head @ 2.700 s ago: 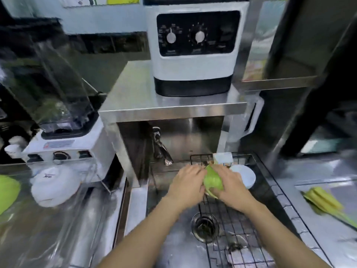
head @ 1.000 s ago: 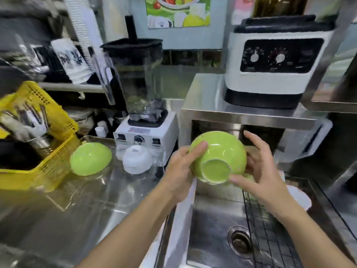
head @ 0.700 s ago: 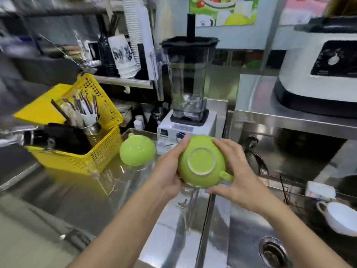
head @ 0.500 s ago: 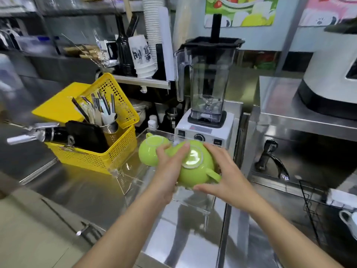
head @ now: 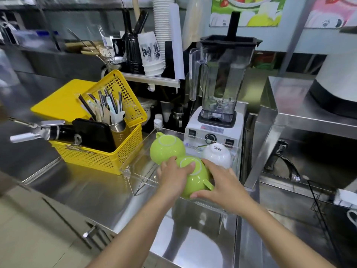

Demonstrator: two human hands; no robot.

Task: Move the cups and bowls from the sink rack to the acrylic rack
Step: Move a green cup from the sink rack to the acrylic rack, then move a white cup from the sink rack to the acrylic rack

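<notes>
The hands [head: 197,180] are covering much of the near green cup [head: 195,179]. The frame's right edge is cutting off the sink rack [head: 328,215] and a white cup [head: 352,217] there.

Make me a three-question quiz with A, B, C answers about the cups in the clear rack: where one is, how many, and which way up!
1. Where is the white cup?
A. in the acrylic rack, in front of the blender
B. inside the yellow basket
C. on top of the blender

2. How many green cups are in the rack?
A. one
B. two
C. four

3. How does the green cup between the left hand and right hand sit?
A. upright
B. on its side
C. upside down

Answers: 1 A, it sits by the blender's base. 2 B, the held one and the back green cup. 3 C, its foot ring faces up.
</notes>
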